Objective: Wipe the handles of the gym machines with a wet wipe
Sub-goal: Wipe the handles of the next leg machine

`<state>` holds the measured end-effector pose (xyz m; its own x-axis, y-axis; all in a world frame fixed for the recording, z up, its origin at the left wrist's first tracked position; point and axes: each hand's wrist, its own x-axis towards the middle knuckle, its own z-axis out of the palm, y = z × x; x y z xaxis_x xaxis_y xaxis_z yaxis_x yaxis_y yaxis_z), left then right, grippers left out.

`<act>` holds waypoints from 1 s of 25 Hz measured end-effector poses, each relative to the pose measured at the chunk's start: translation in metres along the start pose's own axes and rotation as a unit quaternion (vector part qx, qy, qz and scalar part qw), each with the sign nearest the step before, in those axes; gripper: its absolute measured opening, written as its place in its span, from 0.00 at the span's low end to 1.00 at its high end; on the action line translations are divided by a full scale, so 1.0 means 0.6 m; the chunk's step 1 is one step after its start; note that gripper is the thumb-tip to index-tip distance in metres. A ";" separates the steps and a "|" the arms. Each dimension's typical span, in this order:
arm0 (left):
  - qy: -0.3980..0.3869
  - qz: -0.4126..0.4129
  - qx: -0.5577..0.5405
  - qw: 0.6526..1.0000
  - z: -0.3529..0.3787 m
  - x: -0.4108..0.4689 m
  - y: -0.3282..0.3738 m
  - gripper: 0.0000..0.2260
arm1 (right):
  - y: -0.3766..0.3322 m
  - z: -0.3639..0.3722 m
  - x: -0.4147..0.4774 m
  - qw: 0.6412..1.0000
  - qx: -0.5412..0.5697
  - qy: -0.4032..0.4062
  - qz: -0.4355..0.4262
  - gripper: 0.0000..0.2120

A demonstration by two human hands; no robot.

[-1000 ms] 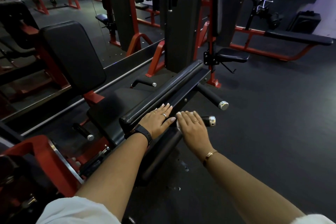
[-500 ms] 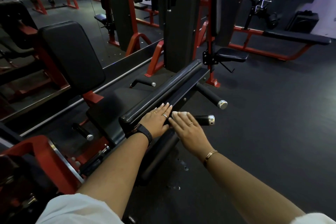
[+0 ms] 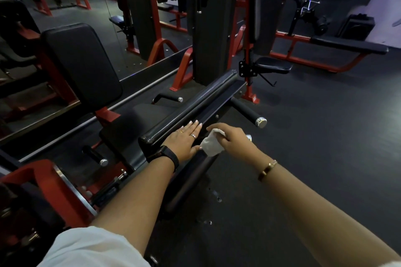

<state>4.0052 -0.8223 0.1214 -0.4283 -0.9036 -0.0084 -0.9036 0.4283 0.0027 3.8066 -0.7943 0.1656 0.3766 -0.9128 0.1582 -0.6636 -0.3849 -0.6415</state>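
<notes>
flat left hand (image 3: 184, 140), curled right hand (image 3: 234, 142)

Bare floor (image 3: 321, 141) opens rightward; the padded bar (image 3: 195, 104) blocks the left, the far handle (image 3: 246, 111) the front.

The crumpled white wet wipe (image 3: 211, 144) is pinched just at nine o'clock of the black handle with a silver end (image 3: 249, 137).

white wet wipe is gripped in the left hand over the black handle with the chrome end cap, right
No: the head view shows the right hand gripping the white crumpled wet wipe over the black handle with the chrome end cap. The left hand lies flat on the long black padded bar.
</notes>
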 end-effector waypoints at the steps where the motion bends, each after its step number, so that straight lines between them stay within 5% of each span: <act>1: 0.001 0.000 -0.003 1.000 0.000 0.000 0.000 0.32 | 0.002 0.001 0.012 0.998 -0.061 -0.006 0.009 0.12; 7: 0.010 0.000 -0.001 1.000 0.003 -0.001 0.000 0.32 | 0.017 0.075 0.016 0.935 -0.338 0.079 -0.069 0.07; 11: 0.014 -0.001 -0.005 1.000 0.006 0.002 -0.002 0.32 | 0.051 0.115 -0.023 0.901 -0.413 0.095 -0.087 0.25; 17: 0.013 0.002 -0.011 1.000 0.006 0.002 -0.004 0.32 | 0.100 0.073 -0.040 0.863 -0.447 0.115 -0.206 0.22; 21: 0.011 0.003 -0.009 1.000 0.006 0.001 -0.003 0.32 | 0.148 0.025 -0.089 0.877 -0.415 0.214 -0.116 0.19; 25: 0.012 0.001 -0.001 1.000 0.007 0.000 -0.002 0.32 | 0.131 0.036 -0.104 0.930 -0.205 0.299 0.059 0.22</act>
<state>4.0064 -0.8225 0.1171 -0.4292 -0.9031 0.0159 -0.9031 0.4293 0.0044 3.7447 -0.7644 0.0893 -0.0599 -0.8176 0.5726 -0.9147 -0.1848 -0.3595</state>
